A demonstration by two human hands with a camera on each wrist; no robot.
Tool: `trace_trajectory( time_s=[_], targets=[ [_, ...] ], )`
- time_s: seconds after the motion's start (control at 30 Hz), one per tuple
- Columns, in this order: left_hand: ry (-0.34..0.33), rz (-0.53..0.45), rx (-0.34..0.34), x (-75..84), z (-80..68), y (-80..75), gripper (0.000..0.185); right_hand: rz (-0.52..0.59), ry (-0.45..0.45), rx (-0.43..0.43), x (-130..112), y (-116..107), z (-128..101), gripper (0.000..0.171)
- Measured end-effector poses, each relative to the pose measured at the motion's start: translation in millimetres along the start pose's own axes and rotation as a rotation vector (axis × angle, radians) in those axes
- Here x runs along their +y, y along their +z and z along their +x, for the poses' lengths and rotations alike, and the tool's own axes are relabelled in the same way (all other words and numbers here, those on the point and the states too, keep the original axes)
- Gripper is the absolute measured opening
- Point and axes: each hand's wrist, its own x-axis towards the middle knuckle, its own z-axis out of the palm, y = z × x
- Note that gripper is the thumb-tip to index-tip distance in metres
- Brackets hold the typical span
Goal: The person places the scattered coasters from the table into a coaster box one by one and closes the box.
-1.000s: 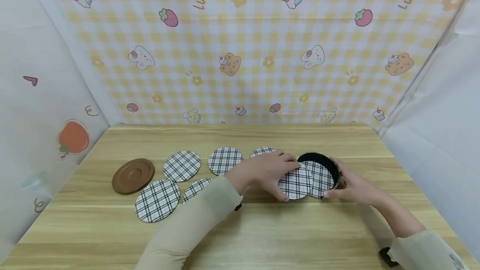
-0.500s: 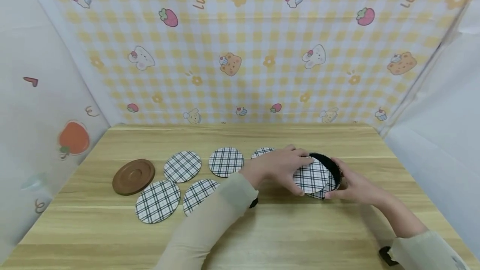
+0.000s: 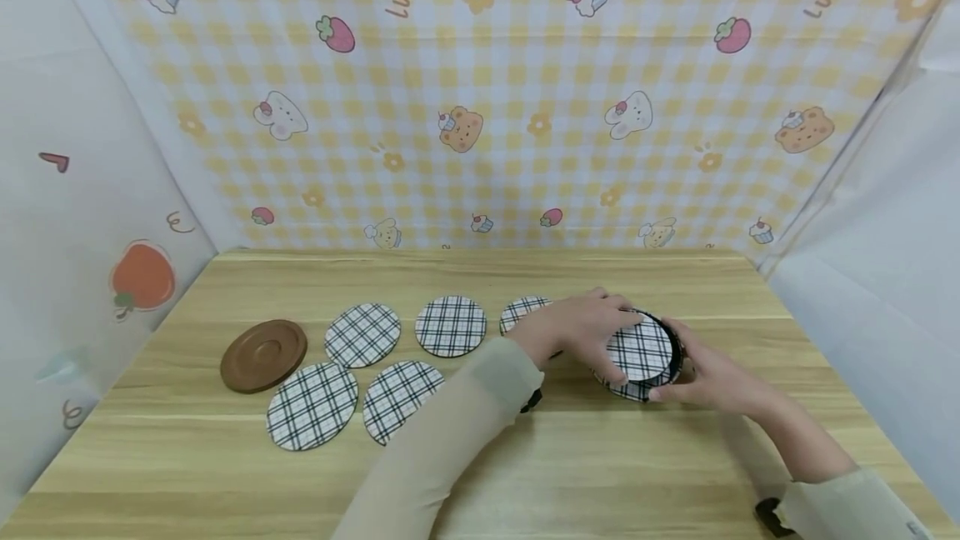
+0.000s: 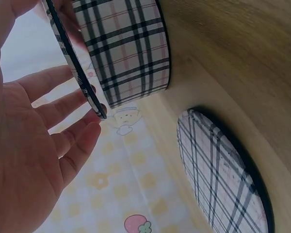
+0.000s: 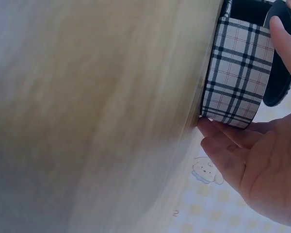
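My left hand (image 3: 581,327) pinches a round plaid coaster (image 3: 639,348) by its edge and holds it level over the mouth of a round plaid box (image 3: 637,390). In the left wrist view the coaster (image 4: 72,63) shows edge-on against the box wall (image 4: 126,53), with my fingers (image 4: 63,107) spread beside it. My right hand (image 3: 701,373) grips the box from the right side. In the right wrist view its fingers (image 5: 233,155) wrap the plaid wall (image 5: 237,82), and the coaster's dark underside (image 5: 281,63) sits above the rim.
Several more plaid coasters lie on the wooden table (image 3: 525,473) left of the box, among them one (image 3: 451,326) mid-table and one (image 3: 312,405) nearer me. A brown round lid (image 3: 264,354) lies at the far left. Patterned walls close in the back and sides.
My left hand has carried the coaster rightward from the box's left edge to over its opening. The right hand and the box have stayed in place.
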Motion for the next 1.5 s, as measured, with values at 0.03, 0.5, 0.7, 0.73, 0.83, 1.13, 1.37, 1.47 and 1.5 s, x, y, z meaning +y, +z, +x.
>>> trace_trajectory(
  time_s=[0.03,0.5,0.7,0.73,0.83,1.13,1.37,1.47,1.5],
  targets=[
    [-0.003,0.006,-0.003,0.7,1.4,0.3,0.090,-0.005,0.003,0.000,0.1,0.2,-0.3,0.103],
    [-0.035,0.089,-0.017,8.9,20.1,4.9,0.088,-0.006,-0.009,0.005,0.7,0.9,-3.3,0.104],
    [-0.037,0.109,-0.017,12.6,22.8,5.8,0.089,-0.011,0.000,0.004,0.4,0.1,-3.1,0.105],
    [-0.042,0.107,-0.021,13.3,22.7,5.6,0.089,-0.010,-0.001,0.004,0.1,-0.2,-3.0,0.105],
    [-0.057,0.105,-0.027,14.7,22.0,5.5,0.089,-0.009,0.005,-0.001,-0.9,-1.6,-2.6,0.104],
    [-0.034,0.097,-0.008,9.3,20.8,11.2,0.091,0.000,-0.005,-0.011,-1.1,-2.3,-1.4,0.104],
    [-0.024,0.010,0.007,-0.3,16.7,12.7,0.089,-0.008,-0.019,-0.011,0.7,-1.9,-0.2,0.103],
    [-0.031,-0.028,0.016,-4.9,12.6,12.2,0.087,-0.014,-0.007,-0.010,0.1,-1.7,-0.8,0.104],
    [-0.034,-0.039,0.021,-7.0,10.8,11.7,0.086,-0.013,-0.004,-0.010,0.0,-1.7,-1.0,0.104]
  ],
)
